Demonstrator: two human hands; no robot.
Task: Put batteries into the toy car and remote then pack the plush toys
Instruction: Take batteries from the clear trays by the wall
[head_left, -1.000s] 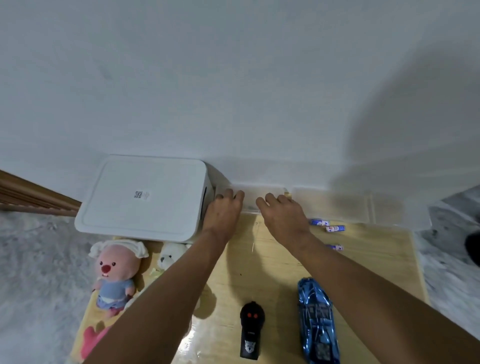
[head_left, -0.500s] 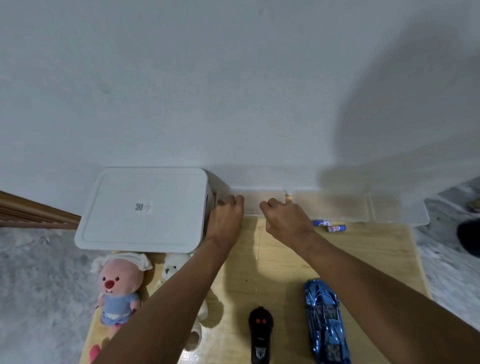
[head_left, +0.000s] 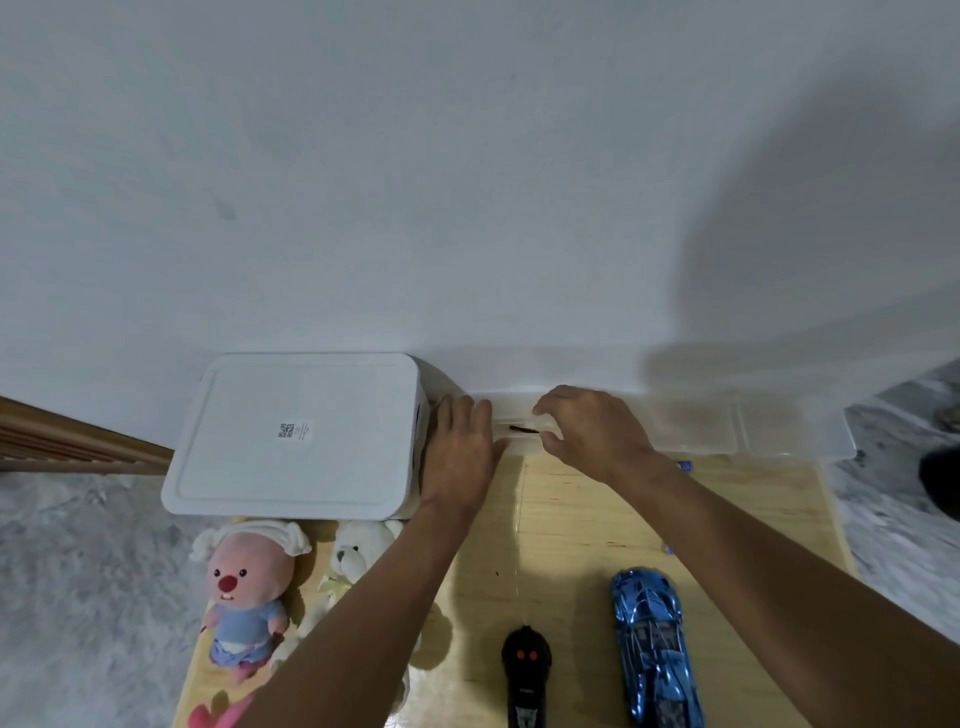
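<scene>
My left hand (head_left: 460, 452) lies flat against the left end of a small clear plastic box (head_left: 519, 415) by the wall, bracing it. The curled fingers of my right hand (head_left: 587, 431) hold that box's top at its right side. A thin dark object (head_left: 524, 429) shows inside the box between my hands. A blue toy car (head_left: 654, 644) and a black remote (head_left: 525, 675) lie on the wooden board (head_left: 753, 519) near me. A pink plush in blue clothes (head_left: 244, 597) and a white bear plush (head_left: 358, 556) lie at the left. One blue battery end (head_left: 684, 465) peeks out past my right wrist.
A large white lidded storage bin (head_left: 296, 436) stands left of my hands against the white wall. Two more clear boxes (head_left: 691, 426) (head_left: 789, 428) line the wall to the right. Grey carpet (head_left: 78, 597) surrounds the board. Another pink plush part (head_left: 208, 717) shows at the bottom edge.
My right hand has risen onto the clear box and curled over its top. The dark object inside has come into sight. My right forearm now hides most of the batteries.
</scene>
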